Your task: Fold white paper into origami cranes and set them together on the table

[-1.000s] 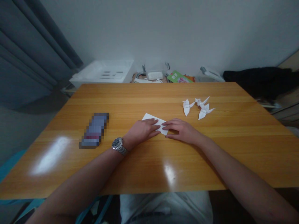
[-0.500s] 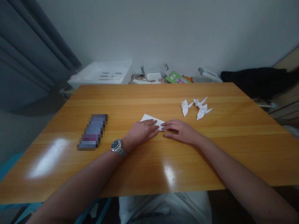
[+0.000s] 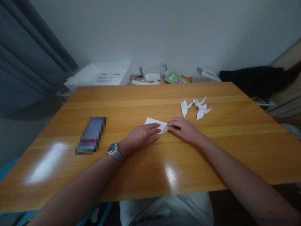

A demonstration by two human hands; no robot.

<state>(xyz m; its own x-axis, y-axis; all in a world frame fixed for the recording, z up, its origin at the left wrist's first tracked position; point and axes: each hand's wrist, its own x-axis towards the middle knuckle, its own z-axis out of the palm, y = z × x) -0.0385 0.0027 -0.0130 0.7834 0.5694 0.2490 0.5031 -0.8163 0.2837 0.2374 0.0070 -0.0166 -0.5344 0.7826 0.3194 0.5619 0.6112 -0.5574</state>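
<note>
A folded white paper [image 3: 155, 124] lies flat near the middle of the wooden table [image 3: 141, 100]. My left hand [image 3: 141, 136], with a metal watch [image 3: 114, 150] on its wrist, rests flat with its fingers pressing the paper's near side. My right hand [image 3: 184, 128] pinches the paper's right end between thumb and fingers. Three finished white paper cranes [image 3: 194, 108] sit together on the table just beyond my right hand.
A phone [image 3: 91, 135], blurred out, lies on the table left of my left hand. Behind the far edge are a white tray [image 3: 101, 73], small clutter with a green packet [image 3: 175, 77], and a dark cloth [image 3: 254, 80] at right. Grey curtains [image 3: 28, 56] hang at left.
My right hand has shifted from lying flat on the paper to pinching its right end. The left hand slid slightly back. The view drifted a little to the right.
</note>
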